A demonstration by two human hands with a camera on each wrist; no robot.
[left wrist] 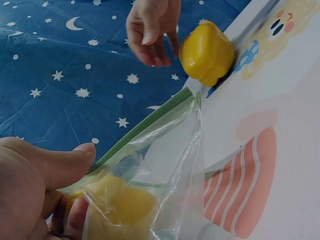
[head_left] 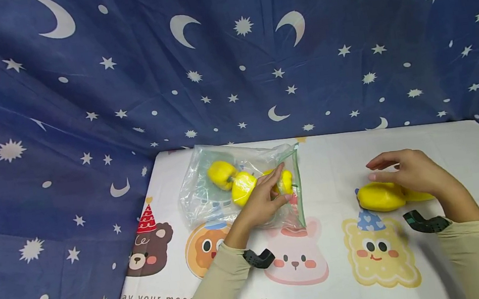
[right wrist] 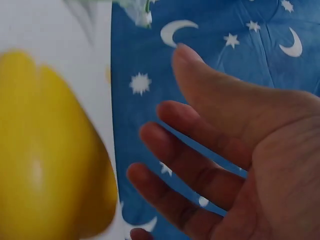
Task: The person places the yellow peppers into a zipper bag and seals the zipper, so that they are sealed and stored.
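A clear zip bag [head_left: 257, 219] with a green zip edge lies on the table, with yellow bell peppers [head_left: 243, 189] inside. My left hand [head_left: 262, 200] is at its mouth; in the left wrist view the thumb and fingers pinch the green zip edge [left wrist: 145, 122]. On the right, a loose yellow bell pepper [head_left: 380, 197] lies on its side. My right hand [head_left: 414, 170] is held over and behind it, fingers loosely bent and apart, holding nothing. Past this pepper, a second yellow piece [head_left: 417, 196] is partly hidden by the right wrist.
A white tablecloth [head_left: 330, 158] with printed cartoon figures and lettering covers the table. Behind and to the left hangs a dark blue curtain [head_left: 230, 71] with moons and stars. Each wrist wears a black camera band [head_left: 258, 258].
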